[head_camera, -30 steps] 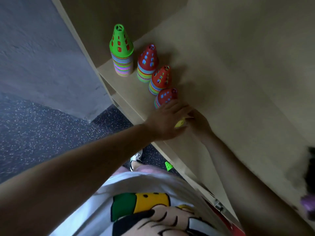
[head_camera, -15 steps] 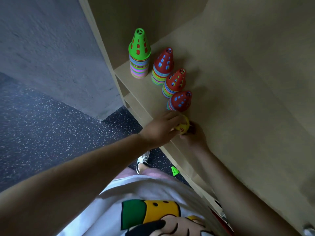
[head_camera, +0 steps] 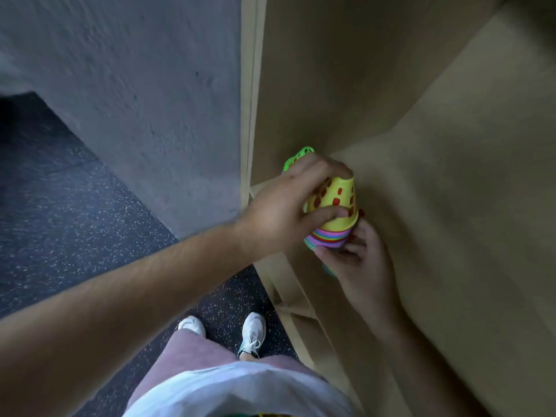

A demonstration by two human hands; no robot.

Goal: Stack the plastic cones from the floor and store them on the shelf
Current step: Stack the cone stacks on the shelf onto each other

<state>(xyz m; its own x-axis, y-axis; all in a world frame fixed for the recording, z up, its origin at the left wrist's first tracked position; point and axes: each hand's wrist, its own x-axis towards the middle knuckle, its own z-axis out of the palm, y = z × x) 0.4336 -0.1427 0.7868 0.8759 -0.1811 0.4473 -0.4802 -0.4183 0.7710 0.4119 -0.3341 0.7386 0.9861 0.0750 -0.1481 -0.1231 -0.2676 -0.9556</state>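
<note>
A stack of plastic cones [head_camera: 337, 218] with a yellow, red-holed cone on top and striped rims below is held over the wooden shelf [head_camera: 451, 188]. My left hand [head_camera: 282, 212] wraps its top and side. My right hand [head_camera: 358, 260] cups the striped base from below. Behind my left hand the tip of a green-topped cone stack [head_camera: 302, 155] shows in the shelf's corner. The red-topped stacks are hidden behind my hands.
The shelf's upright side panel [head_camera: 251, 94] stands left of the cones, beside a grey concrete wall [head_camera: 144, 94]. Dark speckled floor [head_camera: 75, 224] lies below, with my white shoes [head_camera: 252, 332] close to the shelf's lower frame [head_camera: 288, 299].
The view has swung down and closer. My hands have lifted the yellow-topped stack up off the shelf front, and it now covers the red-topped stacks.
</note>
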